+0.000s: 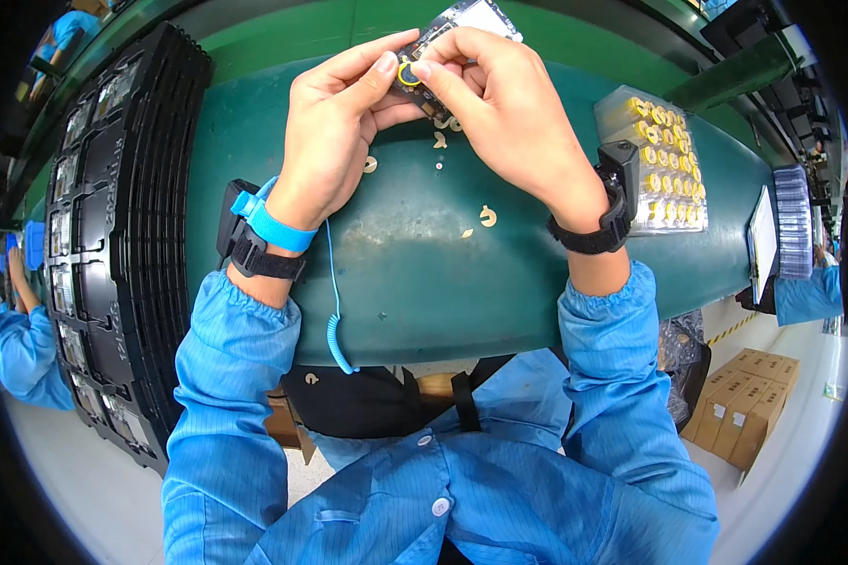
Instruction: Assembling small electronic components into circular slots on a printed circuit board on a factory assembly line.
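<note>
My left hand (334, 118) is closed round the edge of a dark circuit board (431, 102), held over the far side of the green table. Near the board's middle sits a small round part with a yellow rim (407, 75). Thumb and forefinger of my right hand (504, 113) pinch at this part's right edge; my left thumb lies close to its other side. The board's far end carries a pale rectangular area (485, 17). My fingers cover much of the board.
Cream ring-shaped scraps (488, 217) lie on the green table (415, 292). To the right is a clear tray (622, 113) of yellow round parts. Stacked black trays (146, 235) stand at left. A blue coiled cord (334, 330) hangs from my left wrist. Cardboard boxes (740, 405) sit lower right.
</note>
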The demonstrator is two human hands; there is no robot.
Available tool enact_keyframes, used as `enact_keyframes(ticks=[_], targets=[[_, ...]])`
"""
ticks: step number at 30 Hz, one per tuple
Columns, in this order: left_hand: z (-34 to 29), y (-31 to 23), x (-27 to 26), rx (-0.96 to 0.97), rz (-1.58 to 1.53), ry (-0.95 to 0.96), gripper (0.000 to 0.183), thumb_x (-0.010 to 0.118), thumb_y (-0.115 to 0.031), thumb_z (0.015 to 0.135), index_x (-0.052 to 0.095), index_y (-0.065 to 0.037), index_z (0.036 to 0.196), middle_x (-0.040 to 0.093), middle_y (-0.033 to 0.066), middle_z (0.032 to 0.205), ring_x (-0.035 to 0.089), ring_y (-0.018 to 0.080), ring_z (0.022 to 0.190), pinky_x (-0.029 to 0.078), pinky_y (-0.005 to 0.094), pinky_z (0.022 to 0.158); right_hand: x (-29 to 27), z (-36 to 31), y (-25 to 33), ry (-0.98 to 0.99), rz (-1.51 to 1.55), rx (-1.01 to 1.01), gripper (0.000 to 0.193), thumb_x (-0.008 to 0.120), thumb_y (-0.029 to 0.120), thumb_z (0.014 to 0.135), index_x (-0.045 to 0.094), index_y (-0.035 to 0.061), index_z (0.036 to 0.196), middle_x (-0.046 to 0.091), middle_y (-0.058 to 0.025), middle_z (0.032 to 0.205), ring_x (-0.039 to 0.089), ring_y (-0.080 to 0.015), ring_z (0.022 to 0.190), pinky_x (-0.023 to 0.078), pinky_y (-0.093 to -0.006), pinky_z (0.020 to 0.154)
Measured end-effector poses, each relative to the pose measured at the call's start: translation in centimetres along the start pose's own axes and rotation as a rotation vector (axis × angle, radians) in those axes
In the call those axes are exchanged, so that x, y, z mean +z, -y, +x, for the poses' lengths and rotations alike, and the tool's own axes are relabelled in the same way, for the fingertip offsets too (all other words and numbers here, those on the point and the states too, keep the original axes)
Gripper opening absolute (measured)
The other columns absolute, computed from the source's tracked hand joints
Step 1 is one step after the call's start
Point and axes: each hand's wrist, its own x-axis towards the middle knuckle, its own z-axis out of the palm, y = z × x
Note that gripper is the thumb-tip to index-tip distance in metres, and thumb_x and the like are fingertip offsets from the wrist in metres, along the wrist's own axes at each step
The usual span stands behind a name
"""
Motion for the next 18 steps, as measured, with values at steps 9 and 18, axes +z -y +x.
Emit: enact_keyframes(ticks=[9,18], targets=[[-0.05,-0.08,0.16,-0.001,0.006,0.007,0.034,0.055,-0.012,0.107,0.061,0.004,0.137,0.072,0.0148,0.118,0.072,0.0215,0.105,0.061,0.0359,0.093,0.0,0.11,-0.55,-0.023,-0.103,-0.108,0.016,0.069,0.014,0.097,0.067,-0.0022,0.095,0.059,-0.0018,0.07,0.049,-0.0069,0.059,0.04,-0.0264,0.054],[-0.15,-0.11,0.31,0.034,0.037,0.011,0.035,0.055,-0.01,0.106,0.061,0.003,0.138,0.071,0.0151,0.12,0.072,0.0207,0.106,0.061,0.0353,0.093,0.02,0.01,-0.09,-0.052,-0.126,-0.086,0.012,0.073,0.009,0.092,0.07,-0.0013,0.097,0.061,-0.0046,0.072,0.055,-0.0118,0.061,0.044,-0.0278,0.056]])
